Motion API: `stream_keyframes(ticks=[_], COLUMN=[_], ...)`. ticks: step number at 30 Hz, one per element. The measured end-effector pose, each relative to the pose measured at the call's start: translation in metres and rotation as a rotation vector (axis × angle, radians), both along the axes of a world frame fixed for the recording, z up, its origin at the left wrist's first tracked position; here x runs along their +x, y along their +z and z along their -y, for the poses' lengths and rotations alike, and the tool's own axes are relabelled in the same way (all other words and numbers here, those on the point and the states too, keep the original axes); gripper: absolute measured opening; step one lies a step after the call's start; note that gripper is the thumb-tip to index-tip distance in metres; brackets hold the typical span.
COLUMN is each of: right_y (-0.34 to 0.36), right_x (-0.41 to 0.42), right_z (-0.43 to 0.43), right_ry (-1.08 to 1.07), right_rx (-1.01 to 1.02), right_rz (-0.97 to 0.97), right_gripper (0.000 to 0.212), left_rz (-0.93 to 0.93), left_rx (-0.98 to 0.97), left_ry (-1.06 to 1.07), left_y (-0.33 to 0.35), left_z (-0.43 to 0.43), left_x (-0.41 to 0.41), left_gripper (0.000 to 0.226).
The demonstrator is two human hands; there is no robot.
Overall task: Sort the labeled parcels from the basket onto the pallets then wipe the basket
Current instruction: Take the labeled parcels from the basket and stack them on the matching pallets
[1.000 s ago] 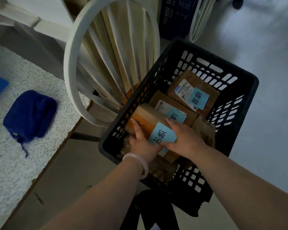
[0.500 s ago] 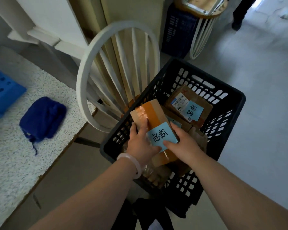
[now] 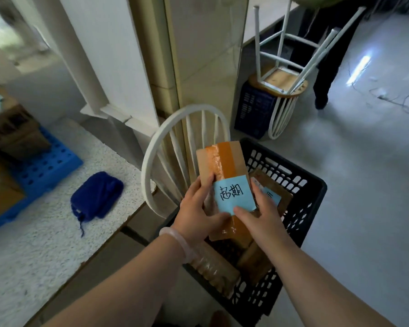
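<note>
Grey floor (image 3: 364,185) fills the right side, with loose cables (image 3: 392,97) far back and someone's dark trouser legs (image 3: 326,74) at top right. Speckled bench (image 3: 45,244) on the left, white pillar (image 3: 118,67) behind it. Black basket (image 3: 315,199) sits low at centre, just beside the bench edge. White chair back (image 3: 151,161) stands between the bench and the basket, touching or nearly touching the basket's left wall. Blue pallet (image 3: 47,166) on the bench at far left carries cardboard boxes (image 3: 14,135). Upturned stool (image 3: 283,83) rests on another seat beyond the basket, a dark crate (image 3: 253,109) beside it. Dark blue cloth (image 3: 97,194) lies on the bench between the pallet and the chair, cord trailing.

Taped brown parcel (image 3: 222,159) is held over the basket's left half, long axis upright, its top overlapping the chair back in view. Left hand (image 3: 196,215) fingers clamp its left edge; right hand (image 3: 262,218) fingers clamp its right edge, thumb on the blue label (image 3: 234,193), handwritten in black. More parcels (image 3: 282,195) lie in the basket, partly hidden by the hands; one wrapped parcel (image 3: 213,265) sits at the near wall. Pale bracelet (image 3: 182,239) on the left wrist.
</note>
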State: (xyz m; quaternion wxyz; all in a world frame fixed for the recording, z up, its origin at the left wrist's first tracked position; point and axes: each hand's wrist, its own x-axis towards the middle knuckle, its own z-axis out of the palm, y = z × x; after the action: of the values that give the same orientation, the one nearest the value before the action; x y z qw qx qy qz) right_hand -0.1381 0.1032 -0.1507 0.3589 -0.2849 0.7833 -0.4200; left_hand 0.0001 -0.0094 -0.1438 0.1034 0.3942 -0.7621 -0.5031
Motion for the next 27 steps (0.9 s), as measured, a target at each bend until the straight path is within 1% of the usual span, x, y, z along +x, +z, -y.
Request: stream_keyframes(ticks=[4,8,10,13,16,18,20,23,27], right_y=[0.032,0.064,0.081,0.101,0.108,0.107,0.106,0.100,0.094], right_x=[0.021,0.050,0.072,0.113,0.165,0.202,0.248,0.323,0.418], right_z=[0.019,0.040,0.050,0.067,0.086,0.097,0.109,0.125,0.143], right_ry=[0.082,0.201,0.270,0.360,0.459,0.513,0.570,0.663,0.755], right_rx=[-0.108,-0.184,-0.221,-0.286,-0.297,-0.295,-0.287,-0.280,-0.275], right_rz=[-0.008,-0.044,-0.060,-0.080,-0.144,-0.186,-0.197,-0.143,-0.101], right_gripper=[0.078,0.079,0.082,0.087,0.081,0.076,0.074,0.077,0.076], left_rz=[-0.038,-0.099,-0.140,-0.108,-0.078,-0.088,-0.075,-0.047,-0.041], left_rx=[-0.039,-0.206,-0.264,-0.296,-0.319,-0.311,-0.303,-0.272,-0.311], left_ry=[-0.006,0.018,0.044,0.094,0.164,0.222,0.286,0.397,0.527], left_y=[0.037,0.064,0.076,0.091,0.099,0.102,0.101,0.097,0.090], left_z=[0.011,0.025,0.030,0.035,0.044,0.047,0.048,0.045,0.041], left_x=[0.026,0.065,0.091,0.137,0.194,0.233,0.281,0.358,0.457], left_gripper=[0.095,0.100,0.099,0.093,0.080,0.076,0.076,0.078,0.082])
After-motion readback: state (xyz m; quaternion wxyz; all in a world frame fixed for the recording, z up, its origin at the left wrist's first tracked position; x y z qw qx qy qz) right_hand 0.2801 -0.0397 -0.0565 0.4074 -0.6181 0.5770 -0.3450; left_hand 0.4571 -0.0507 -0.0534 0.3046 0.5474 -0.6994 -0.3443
